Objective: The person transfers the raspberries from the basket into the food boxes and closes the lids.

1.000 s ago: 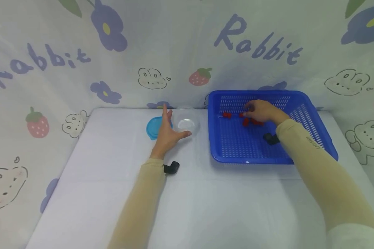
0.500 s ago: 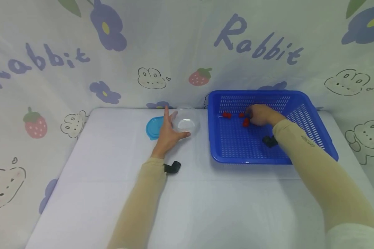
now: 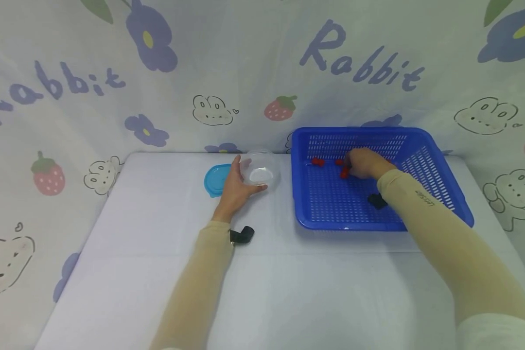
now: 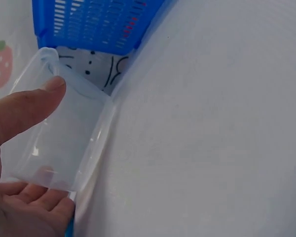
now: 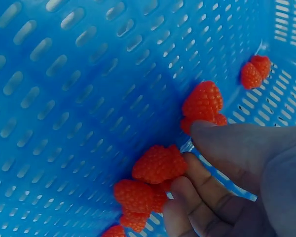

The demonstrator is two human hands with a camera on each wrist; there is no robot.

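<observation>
A clear plastic container (image 3: 260,167) stands near the table's back edge. My left hand (image 3: 236,191) holds it, thumb on the near side and fingers on the far left side; the left wrist view shows the thumb (image 4: 32,108) across its wall. Inside a blue plastic basket (image 3: 323,226), my right hand (image 3: 364,163) reaches down among red raspberries. Up close, its thumb touches one raspberry (image 5: 202,103), while the fingertips meet another raspberry (image 5: 160,165) in a cluster. A gap shows between thumb and index finger. Two more raspberries (image 5: 254,73) lie apart in the basket.
A blue lid (image 3: 216,180) lies left of the container, partly behind the left hand. Black wrist cameras sit at both wrists, one of them (image 3: 243,235) beside the left sleeve. Behind the white table (image 3: 262,291) hangs a curtain printed with rabbits and strawberries.
My right hand has shifted slightly right and down within the basket, its fingers lower among the raspberries. My left hand's raised fingers have come down closer around the container, which stays in place.
</observation>
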